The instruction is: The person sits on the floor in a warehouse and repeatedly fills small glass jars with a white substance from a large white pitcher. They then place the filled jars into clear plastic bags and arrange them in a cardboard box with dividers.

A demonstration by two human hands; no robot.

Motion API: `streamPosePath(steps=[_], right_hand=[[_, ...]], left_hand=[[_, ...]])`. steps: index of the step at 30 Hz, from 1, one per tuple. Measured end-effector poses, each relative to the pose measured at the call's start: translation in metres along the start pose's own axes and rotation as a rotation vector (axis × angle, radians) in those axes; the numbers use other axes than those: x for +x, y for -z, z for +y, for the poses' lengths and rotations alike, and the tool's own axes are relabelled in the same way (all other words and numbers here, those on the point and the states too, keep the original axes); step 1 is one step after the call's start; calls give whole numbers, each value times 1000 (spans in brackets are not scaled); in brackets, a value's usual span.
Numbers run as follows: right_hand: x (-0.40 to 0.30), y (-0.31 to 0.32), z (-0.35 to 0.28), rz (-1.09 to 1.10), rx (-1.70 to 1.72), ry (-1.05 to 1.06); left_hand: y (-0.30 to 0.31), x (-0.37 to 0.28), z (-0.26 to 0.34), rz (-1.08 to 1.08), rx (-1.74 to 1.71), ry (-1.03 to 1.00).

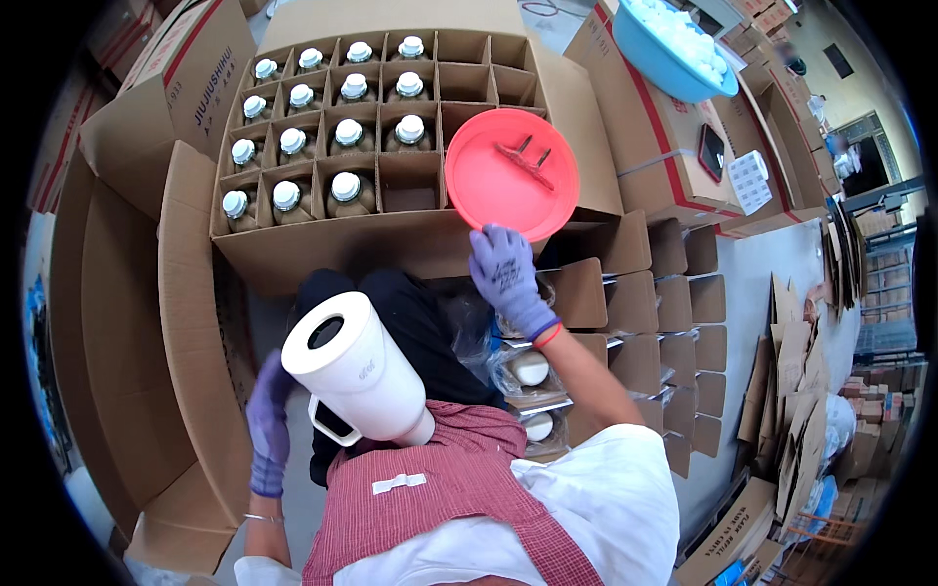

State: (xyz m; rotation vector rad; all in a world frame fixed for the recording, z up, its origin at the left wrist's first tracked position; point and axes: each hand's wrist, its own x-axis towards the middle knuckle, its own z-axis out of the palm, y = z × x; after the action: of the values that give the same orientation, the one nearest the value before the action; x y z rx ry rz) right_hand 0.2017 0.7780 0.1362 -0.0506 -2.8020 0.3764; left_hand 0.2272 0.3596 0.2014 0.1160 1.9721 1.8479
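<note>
A white plastic vacuum jug [381, 366] with a side handle leans across my lap. A round hole shows in its raised end. My left hand [271, 421], in a purple glove, is at the jug's left side; its fingers are partly hidden behind the jug. At the near rim of a shallow red plastic dish [476, 172], my gloved right hand [507, 275] has its fingers curled over the edge. Inside the dish lies a reddish tool [524, 165] with two dark prongs. The dish overlaps a divided carton [293, 253] holding several white-capped glass bottles [346, 189].
An opened carton [124, 344] stands at left. Cardboard dividers [634, 300] with bagged white-topped items [529, 368] are beside my right arm. A blue basin of white pieces [659, 66], a phone [711, 152] and a label roll [750, 182] sit on cartons. Flattened cardboard [784, 395] leans at right.
</note>
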Motion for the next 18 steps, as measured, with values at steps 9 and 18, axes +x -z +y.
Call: streamPosePath(steps=[9,18], right_hand=[[49,-23,47,144,-240,319],[-23,-49,-3,13,448,-8]], left_hand=[[-39,118,47,-275,318,-503],[-37,80,21,200,209,-542]])
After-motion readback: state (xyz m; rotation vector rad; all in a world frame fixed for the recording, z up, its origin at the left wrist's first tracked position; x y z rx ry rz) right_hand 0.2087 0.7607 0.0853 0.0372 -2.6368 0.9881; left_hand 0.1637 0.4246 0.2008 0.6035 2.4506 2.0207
